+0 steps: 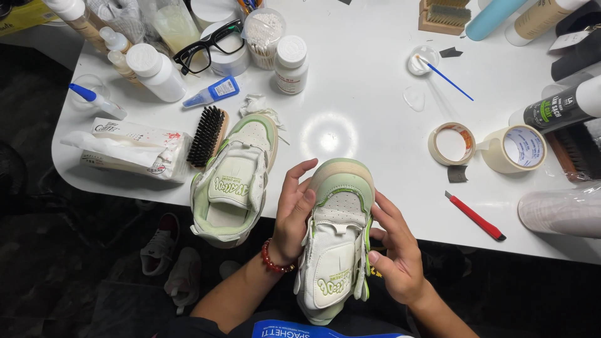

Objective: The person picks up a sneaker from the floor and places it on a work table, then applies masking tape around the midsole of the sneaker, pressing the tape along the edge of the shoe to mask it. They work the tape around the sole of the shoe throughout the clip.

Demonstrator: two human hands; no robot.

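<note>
A pale green and white sneaker (pixel 337 238) without laces is held upright between both hands, toe pointing away over the table's front edge. My left hand (pixel 291 216) grips its left side, thumb on the toe area. My right hand (pixel 394 250) clasps its right side, fingers curled around the upper. The matching second sneaker (pixel 235 181) lies on the white table (pixel 357 100) just left of my left hand, its heel overhanging the edge. A red bead bracelet (pixel 272 260) circles my left wrist.
A black bristle brush (pixel 206 134) and a tissue pack (pixel 134 147) lie left of the second sneaker. Bottles, a glue tube (pixel 213 92) and black glasses (pixel 210 45) crowd the back left. Two tape rolls (pixel 452 143) and a red utility knife (pixel 476 216) sit right. Shoes (pixel 169 260) rest on the dark floor.
</note>
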